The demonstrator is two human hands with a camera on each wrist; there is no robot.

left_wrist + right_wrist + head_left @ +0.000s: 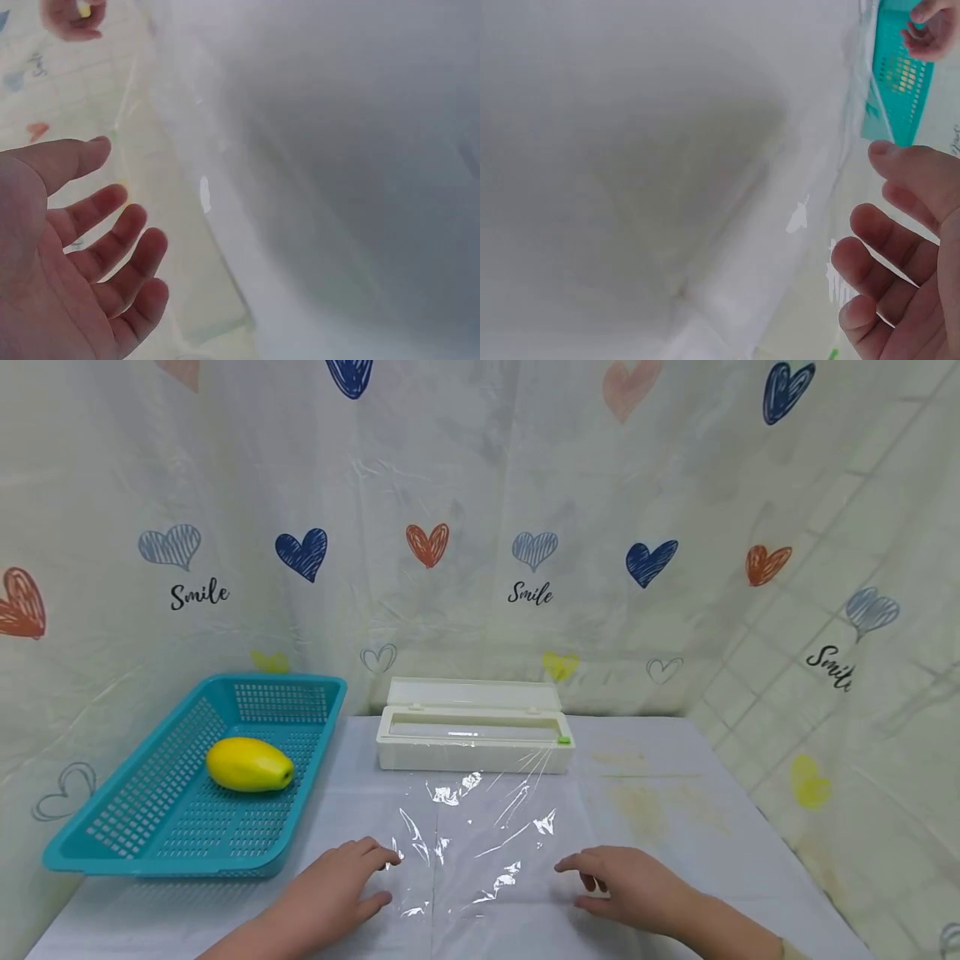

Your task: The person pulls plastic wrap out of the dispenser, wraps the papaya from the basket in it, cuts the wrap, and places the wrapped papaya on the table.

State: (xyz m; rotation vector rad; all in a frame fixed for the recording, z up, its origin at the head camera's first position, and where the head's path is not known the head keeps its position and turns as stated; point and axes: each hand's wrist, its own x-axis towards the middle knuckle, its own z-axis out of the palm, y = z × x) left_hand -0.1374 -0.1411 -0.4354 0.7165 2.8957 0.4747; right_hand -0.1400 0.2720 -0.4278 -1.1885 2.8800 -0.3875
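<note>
Heart-printed white sheeting (pixel 480 468) backs the upper frame. At centre, a long white plastic dispenser box (pixel 472 757) stands lid-up, presumably letting its clear, glossy plastic film (pixel 480 847) run forward. That film spreads across lower centre, between the person's left hand (pixel 339 889) and right hand (pixel 626 887), both loosely relaxed and grasping nothing; whether they touch it is unclear.

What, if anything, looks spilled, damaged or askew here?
Yellowish-brown smudges mark the white table cover, right of the white rectangular film dispenser; they look like stains, as the cover around them is plain. The clear, shiny plastic film is also wrinkled, creases fanning out below the dispenser's small green tab.
</note>
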